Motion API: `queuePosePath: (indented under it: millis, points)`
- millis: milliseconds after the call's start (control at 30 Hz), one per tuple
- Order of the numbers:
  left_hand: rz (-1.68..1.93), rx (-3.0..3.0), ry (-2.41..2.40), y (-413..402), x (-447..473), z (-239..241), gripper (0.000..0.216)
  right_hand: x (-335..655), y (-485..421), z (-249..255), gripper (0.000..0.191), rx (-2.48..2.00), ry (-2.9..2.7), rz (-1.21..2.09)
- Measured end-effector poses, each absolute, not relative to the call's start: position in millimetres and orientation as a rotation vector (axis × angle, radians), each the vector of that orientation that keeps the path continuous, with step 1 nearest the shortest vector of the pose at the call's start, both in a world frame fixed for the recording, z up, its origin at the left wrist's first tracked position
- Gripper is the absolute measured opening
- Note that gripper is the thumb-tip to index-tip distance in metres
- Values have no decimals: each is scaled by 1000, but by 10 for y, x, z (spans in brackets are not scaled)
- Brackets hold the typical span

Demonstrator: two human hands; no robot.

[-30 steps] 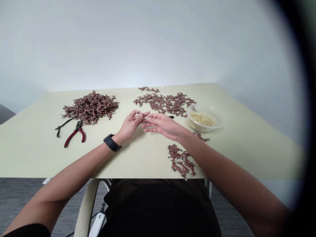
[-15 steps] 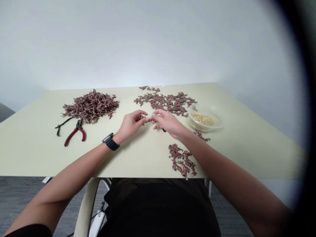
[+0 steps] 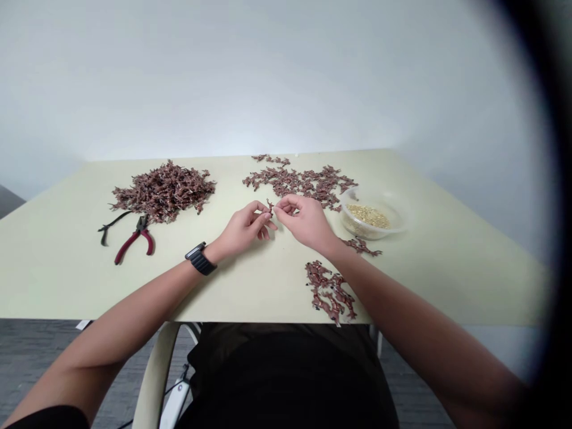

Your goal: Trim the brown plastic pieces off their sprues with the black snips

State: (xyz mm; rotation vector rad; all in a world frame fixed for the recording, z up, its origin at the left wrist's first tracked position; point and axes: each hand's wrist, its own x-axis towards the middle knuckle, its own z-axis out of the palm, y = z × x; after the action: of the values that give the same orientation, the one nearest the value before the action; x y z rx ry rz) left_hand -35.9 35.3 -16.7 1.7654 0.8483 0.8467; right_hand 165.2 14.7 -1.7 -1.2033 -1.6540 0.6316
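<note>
Between thumb and fingertips, my left hand (image 3: 245,230) pinches a small brown animal-shaped figurine (image 3: 270,207), held upright above the table. My right hand (image 3: 304,221) is closed close beside it, thumb and index finger pressed together at the figurine's right side. Whatever those right fingertips hold is too small to make out. Behind my hands lies a spread of similar brown figurines (image 3: 308,182). A clear plastic bowl (image 3: 393,229) with small gold-coloured pieces (image 3: 369,217) stands to the right of my right hand.
A large heap of brown figurines (image 3: 165,190) sits at the left. In front of it lie red-handled pliers (image 3: 134,238) and a thin black tool (image 3: 111,225). A smaller figurine group (image 3: 330,291) is near the table's front edge, and more figurines (image 3: 364,246) lie below the bowl.
The figurine has turned from lying sideways between both hands to standing upright in my left fingers. My right fingers have drawn together into a pinch beside it.
</note>
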Motion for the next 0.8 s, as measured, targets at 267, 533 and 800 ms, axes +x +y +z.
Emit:
queuePosePath:
  millis: [267,533,800]
  points:
    - [853,1813,858,335,-355,-143,35,1658,133,-28,16,-1163,-1717,647]
    - [851,1829,861,320,-347,-155,33,1662,124,-26,14,-1174,-1708,608]
    - [833,2277,1029,268,-372,-122,17,1586,56,-43,10,-1228,-1784,390]
